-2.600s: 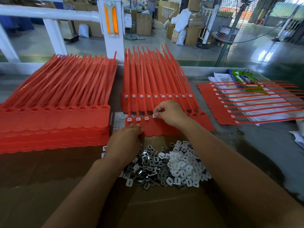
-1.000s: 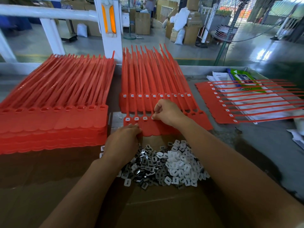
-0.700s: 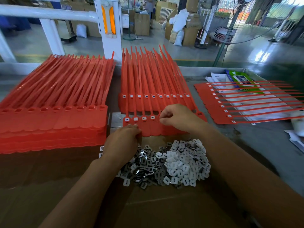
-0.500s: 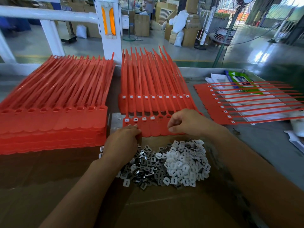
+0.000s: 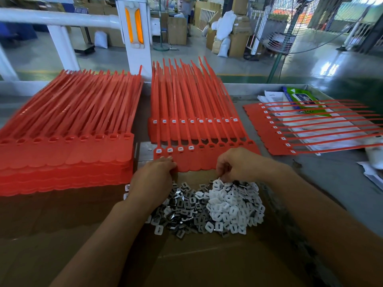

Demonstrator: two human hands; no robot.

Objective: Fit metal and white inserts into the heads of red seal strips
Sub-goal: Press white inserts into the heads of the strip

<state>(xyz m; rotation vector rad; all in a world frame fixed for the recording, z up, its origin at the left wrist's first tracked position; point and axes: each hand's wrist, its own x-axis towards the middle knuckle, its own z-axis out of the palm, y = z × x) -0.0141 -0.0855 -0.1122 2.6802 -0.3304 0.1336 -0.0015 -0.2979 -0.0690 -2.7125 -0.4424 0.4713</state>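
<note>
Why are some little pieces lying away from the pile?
A couple of white inserts lie left of the insert pile, partly hidden behind the left hand, and a small white bit sits on the table near the strip heads. They look like strays; nothing looks broken.

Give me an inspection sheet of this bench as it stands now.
Surface: brown cardboard sheet over a grey bench.
Job's things: front sheet of red seal strips, four left heads filled; filled sheet behind; unfilled stack at left; finished sheet at right; metal inserts beside white inserts.
Clutter: papers, green packet.
Grippers: left hand presses the front sheet's edge; right hand has its fingers at the white pile.
Cables: nothing seen on the bench.
Surroundings: white railing, fan, cartons.
</note>
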